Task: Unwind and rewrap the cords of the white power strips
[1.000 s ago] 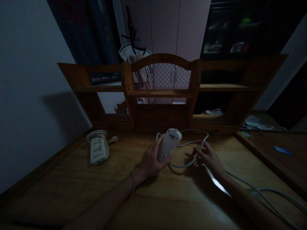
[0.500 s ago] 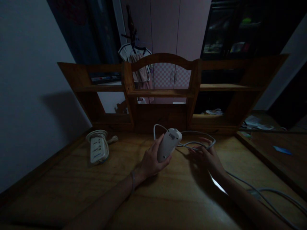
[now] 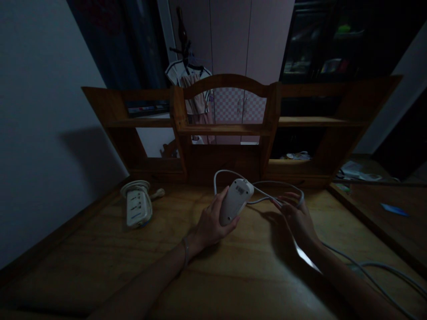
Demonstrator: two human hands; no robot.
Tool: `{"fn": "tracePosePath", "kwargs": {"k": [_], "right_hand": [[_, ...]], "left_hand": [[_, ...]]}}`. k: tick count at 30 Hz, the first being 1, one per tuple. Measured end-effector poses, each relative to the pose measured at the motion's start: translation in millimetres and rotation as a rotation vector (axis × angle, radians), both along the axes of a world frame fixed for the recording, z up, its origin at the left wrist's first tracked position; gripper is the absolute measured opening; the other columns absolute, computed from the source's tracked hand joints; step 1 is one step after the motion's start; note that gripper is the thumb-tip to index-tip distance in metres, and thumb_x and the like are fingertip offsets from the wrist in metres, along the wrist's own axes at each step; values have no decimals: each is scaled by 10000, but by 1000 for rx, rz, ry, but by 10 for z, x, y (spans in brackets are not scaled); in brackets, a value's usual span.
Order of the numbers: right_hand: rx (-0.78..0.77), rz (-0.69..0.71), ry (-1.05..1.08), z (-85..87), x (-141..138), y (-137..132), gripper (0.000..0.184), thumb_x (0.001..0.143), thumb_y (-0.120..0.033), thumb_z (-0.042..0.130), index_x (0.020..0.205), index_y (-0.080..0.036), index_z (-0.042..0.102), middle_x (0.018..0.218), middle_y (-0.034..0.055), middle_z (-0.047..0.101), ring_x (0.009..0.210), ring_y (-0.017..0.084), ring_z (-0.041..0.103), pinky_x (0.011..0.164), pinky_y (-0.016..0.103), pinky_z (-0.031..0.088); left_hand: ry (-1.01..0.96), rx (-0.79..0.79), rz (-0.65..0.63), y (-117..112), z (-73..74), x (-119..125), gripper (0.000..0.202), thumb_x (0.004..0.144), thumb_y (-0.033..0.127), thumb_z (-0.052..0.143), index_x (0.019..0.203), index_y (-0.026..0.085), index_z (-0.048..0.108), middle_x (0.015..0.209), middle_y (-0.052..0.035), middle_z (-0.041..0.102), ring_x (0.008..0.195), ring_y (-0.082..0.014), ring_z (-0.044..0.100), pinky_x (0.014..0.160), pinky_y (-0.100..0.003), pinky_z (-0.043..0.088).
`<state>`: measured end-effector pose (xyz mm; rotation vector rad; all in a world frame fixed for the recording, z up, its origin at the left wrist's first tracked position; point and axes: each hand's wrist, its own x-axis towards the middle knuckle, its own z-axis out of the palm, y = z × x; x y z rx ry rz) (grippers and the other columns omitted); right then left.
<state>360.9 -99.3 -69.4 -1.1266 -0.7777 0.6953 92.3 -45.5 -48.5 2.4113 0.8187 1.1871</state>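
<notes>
My left hand (image 3: 213,218) is wrapped round a white power strip (image 3: 235,201), tilted with its underside towards me. A dark label and several screw holes show on that side; any sockets are hidden. From its top end runs a grey-white cord (image 3: 230,171), which loops behind the strip and across to the right. My right hand (image 3: 295,218) pinches the cord between thumb and fingers, and a loop of it passes round the fingers. On the left of the desk lies a second white power strip (image 3: 136,209), sockets up, its cord coiled behind it.
More grey cable (image 3: 380,266) trails over the wooden desk (image 3: 233,275) at the right. A wooden shelf unit (image 3: 223,130) stands along the back edge. A blue card (image 3: 394,210) lies on the brown surface at the far right. A wall (image 3: 50,155) borders the left.
My right hand has moved slightly up and to the right, drawing the cord straighter. The loop behind the strip stands a little higher and wider. My left hand has hardly moved.
</notes>
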Motion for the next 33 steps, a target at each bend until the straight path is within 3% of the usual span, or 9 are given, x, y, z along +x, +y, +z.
{"fn": "tracePosePath", "kwargs": {"k": [3, 7, 13, 16, 18, 22, 26, 33], "right_hand": [[19, -13, -58, -3, 24, 4, 287, 745, -235, 619, 1019, -262, 539, 1070, 30, 616, 1045, 224, 620, 953, 394, 515], [-66, -57, -217, 18, 25, -20, 251, 772, -285, 661, 1016, -238, 621, 1045, 37, 643, 1032, 228, 614, 972, 402, 477], [-31, -57, -281, 42, 15, -54, 150, 801, -254, 587, 833, -202, 724, 1290, 49, 545, 1177, 252, 526, 1021, 410, 433], [-80, -70, -306, 72, 2, -58, 152, 796, -280, 602, 825, -195, 725, 1256, 61, 572, 1179, 272, 523, 1044, 442, 406], [-96, -49, -268, 86, -16, -53, 174, 788, -302, 630, 908, -198, 700, 1182, 69, 615, 1131, 274, 562, 1032, 456, 421], [-33, 13, -35, 84, -67, -47, 473, 776, -256, 658, 1214, -300, 484, 1149, 28, 615, 1013, 225, 643, 969, 427, 498], [-24, 104, 91, 89, -113, -74, 563, 793, -217, 626, 1269, -358, 360, 1154, 9, 593, 887, 196, 689, 926, 416, 536], [-43, 111, 38, 128, -157, -123, 624, 817, -279, 629, 1327, -378, 284, 1141, 11, 607, 759, 179, 698, 868, 422, 564]], "left_hand": [[-4, 7, 1, -4, 11, 1, 826, 824, 340, 629, 1482, 221, 145, 1477, -133, 337, 1286, -277, 435, 1037, -437, 413], [-1, 34, 6, 2, 13, 0, 812, 821, 341, 635, 1474, 207, 172, 1472, -129, 347, 1285, -266, 432, 1047, -421, 402], [-4, 27, -5, 4, 14, -5, 827, 821, 343, 639, 1480, 214, 155, 1470, -124, 352, 1275, -263, 441, 1041, -423, 406], [5, 20, 5, 3, 7, -5, 825, 823, 358, 635, 1480, 219, 155, 1466, -125, 357, 1271, -270, 448, 1033, -429, 415], [2, 24, 11, 4, 0, -2, 824, 824, 360, 635, 1480, 219, 157, 1470, -122, 352, 1278, -264, 441, 1042, -417, 410], [-1, 22, 9, 3, -5, 4, 836, 828, 354, 633, 1487, 219, 137, 1473, -117, 346, 1291, -254, 428, 1058, -402, 396], [4, 23, 18, 2, -1, 3, 833, 824, 360, 638, 1483, 217, 148, 1457, -117, 368, 1283, -260, 435, 1049, -410, 405], [2, 55, 33, -7, 21, 4, 817, 823, 355, 637, 1476, 212, 167, 1436, -126, 388, 1256, -266, 461, 1030, -415, 422]]}}
